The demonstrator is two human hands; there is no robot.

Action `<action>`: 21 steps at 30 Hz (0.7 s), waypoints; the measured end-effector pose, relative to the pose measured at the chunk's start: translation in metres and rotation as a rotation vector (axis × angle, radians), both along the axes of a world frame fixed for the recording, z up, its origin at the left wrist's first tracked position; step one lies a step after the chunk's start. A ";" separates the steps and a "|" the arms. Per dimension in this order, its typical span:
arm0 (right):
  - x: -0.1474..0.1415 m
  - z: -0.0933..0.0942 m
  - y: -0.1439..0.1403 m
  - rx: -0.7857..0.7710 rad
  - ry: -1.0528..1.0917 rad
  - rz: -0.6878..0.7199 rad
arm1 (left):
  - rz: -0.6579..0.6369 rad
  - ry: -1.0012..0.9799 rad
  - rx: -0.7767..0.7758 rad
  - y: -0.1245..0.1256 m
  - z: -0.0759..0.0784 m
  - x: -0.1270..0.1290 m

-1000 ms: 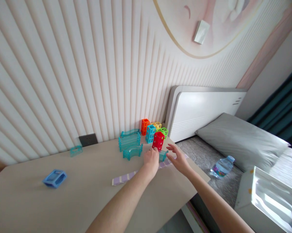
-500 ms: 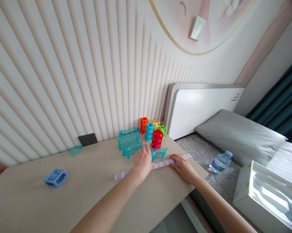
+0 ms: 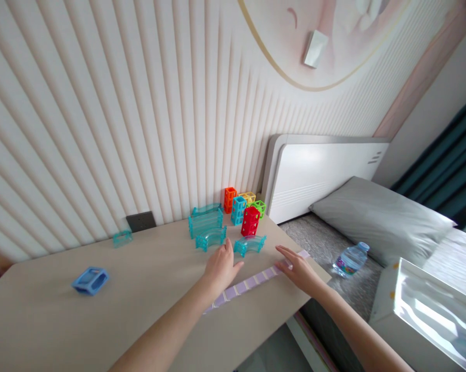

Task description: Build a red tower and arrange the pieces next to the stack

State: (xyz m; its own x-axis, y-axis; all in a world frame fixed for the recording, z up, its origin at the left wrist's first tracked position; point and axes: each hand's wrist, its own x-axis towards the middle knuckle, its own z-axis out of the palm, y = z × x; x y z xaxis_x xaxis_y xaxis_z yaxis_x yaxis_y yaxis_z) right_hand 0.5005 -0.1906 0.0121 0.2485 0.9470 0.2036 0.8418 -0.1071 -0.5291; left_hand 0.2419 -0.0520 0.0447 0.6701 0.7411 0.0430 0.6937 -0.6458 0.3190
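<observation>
Bed (image 3: 372, 227): white glossy headboard, grey pillow, grey textured cover. A clear plastic water bottle (image 3: 348, 261) with a blue cap is laid on it; label print is too small to read.

Counter (image 3: 62, 320): smooth beige matte top, set against a ribbed white wall panel.

Lilac strip (image 3: 248, 283): long, flat, segmented in pale purple and white squares, laid diagonally near the counter's front right edge. Its far end is pressed flat under the right hand (image 3: 299, 267), fingers extended and spread, nothing gripped. The left hand (image 3: 220, 266) is laid open, palm down, on the counter just beside the strip's middle; contact with the strip cannot be told.

Translucent teal track pieces (image 3: 206, 225): ribbed, some curved, stacked behind the left hand. 1 curved teal piece (image 3: 250, 244) is set between the 2 hands.

Lattice cube blocks: a red tower (image 3: 251, 221), a blue (image 3: 239, 210), an orange (image 3: 229, 199), a yellow (image 3: 249, 197) and a green (image 3: 260, 207), clustered at the wall.

Blue open-frame block (image 3: 90, 280) is set well apart at left; a small teal piece (image 3: 122, 238) is near a dark wall socket (image 3: 140, 221).
</observation>
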 end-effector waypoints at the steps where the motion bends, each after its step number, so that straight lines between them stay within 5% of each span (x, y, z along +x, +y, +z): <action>1: -0.002 0.000 0.008 0.016 0.019 -0.031 | 0.005 -0.009 0.002 0.001 -0.002 0.004; 9: -0.011 0.000 0.063 -0.011 0.253 -0.057 | 0.065 -0.068 0.012 0.002 -0.013 0.027; 21: -0.025 0.005 0.073 -0.002 0.260 -0.069 | 0.142 -0.126 -0.015 0.002 -0.016 0.033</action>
State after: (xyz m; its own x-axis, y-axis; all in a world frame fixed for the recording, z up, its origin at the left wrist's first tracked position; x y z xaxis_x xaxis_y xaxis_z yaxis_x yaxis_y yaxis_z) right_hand 0.4756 -0.1174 0.0166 0.3559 0.9265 0.1223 0.6684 -0.1609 -0.7262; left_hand 0.2746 -0.0497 0.0290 0.5483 0.8292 0.1086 0.7317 -0.5385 0.4178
